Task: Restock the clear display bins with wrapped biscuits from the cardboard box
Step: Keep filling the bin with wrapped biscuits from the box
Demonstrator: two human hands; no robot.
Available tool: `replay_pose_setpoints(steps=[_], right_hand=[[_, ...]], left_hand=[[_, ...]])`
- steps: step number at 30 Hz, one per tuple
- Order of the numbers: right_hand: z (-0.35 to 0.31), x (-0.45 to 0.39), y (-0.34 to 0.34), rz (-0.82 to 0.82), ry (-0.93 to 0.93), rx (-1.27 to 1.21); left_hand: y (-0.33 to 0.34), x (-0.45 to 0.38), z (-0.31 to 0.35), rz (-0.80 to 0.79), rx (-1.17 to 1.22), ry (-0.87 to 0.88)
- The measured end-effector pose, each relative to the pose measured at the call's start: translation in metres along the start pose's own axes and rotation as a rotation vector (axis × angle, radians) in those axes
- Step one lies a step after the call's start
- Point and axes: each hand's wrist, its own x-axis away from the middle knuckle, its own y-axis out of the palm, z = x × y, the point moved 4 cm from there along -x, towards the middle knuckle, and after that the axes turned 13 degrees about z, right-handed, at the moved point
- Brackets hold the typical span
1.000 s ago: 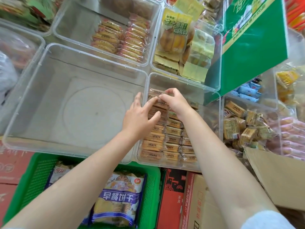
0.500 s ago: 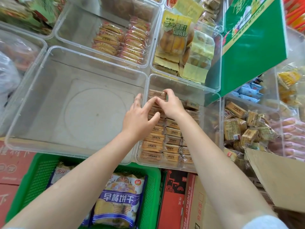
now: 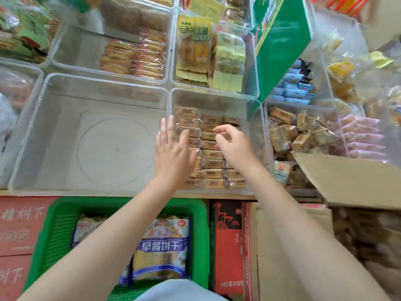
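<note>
A clear display bin (image 3: 217,95) in the middle holds neat rows of brown wrapped biscuits (image 3: 211,164). My left hand (image 3: 173,148) lies over the left row with straight fingers, at the bin's left wall. My right hand (image 3: 232,142) hovers just above the middle row, fingers loosely curled, holding nothing. A flap of the cardboard box (image 3: 355,181) shows at the right edge; the box's inside is out of view.
A large empty clear bin (image 3: 28,131) stands to the left. Bins behind and to the right hold other wrapped snacks (image 3: 299,135). A green sign (image 3: 282,46) leans at the upper right. Below the shelf sit a green basket (image 3: 58,231) with biscuit bags and red cartons (image 3: 227,246).
My right hand has let go of the far end of the biscuit row and drawn back toward me, lifted slightly. My left hand has flattened and stayed at the left row.
</note>
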Motion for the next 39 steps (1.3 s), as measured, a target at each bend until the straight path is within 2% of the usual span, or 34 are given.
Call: replay_pose_setpoints(steps=[3,6,10,12,14,16,18,20,23,25,28,33,39], right_hand=[[0.016,0.067,-0.060,0.116,-0.031,-0.112],[0.037,0.121,-0.123,0.324,-0.069,-0.132],[0.063,0.170,-0.198,0.542,-0.109,-0.230],[0.089,0.183,-0.227,0.566,-0.064,-0.216],[0.127,0.188,-0.245,0.505,0.030,-0.120],[0.171,0.191,-0.253,0.417,0.131,0.027],[0.208,0.191,-0.258,0.406,0.182,0.122],[0.228,0.190,-0.263,0.464,0.161,0.203],[0.239,0.182,-0.270,0.642,0.051,0.512],[0.248,0.176,-0.272,0.588,0.110,0.658],[0.260,0.169,-0.270,0.472,0.139,0.727],[0.266,0.164,-0.278,0.598,0.032,0.813],[0.240,0.169,-0.279,0.631,-0.133,0.837]], left_hand=[[-0.012,0.052,0.068,0.015,0.288,0.116],[-0.013,0.107,0.138,-0.110,0.494,0.133],[-0.010,0.172,0.214,-0.273,0.631,0.071],[-0.005,0.197,0.241,-0.307,0.644,0.047],[0.001,0.213,0.258,-0.326,0.635,0.016],[0.006,0.219,0.264,-0.329,0.661,-0.073],[0.008,0.221,0.264,-0.323,0.730,-0.181],[0.011,0.221,0.260,-0.306,0.777,-0.234],[0.013,0.221,0.255,-0.300,0.812,-0.263],[0.014,0.222,0.256,-0.292,0.806,-0.275],[0.015,0.222,0.257,-0.276,0.824,-0.300],[0.016,0.224,0.258,-0.249,0.834,-0.317],[0.021,0.222,0.256,-0.230,0.862,-0.321]])
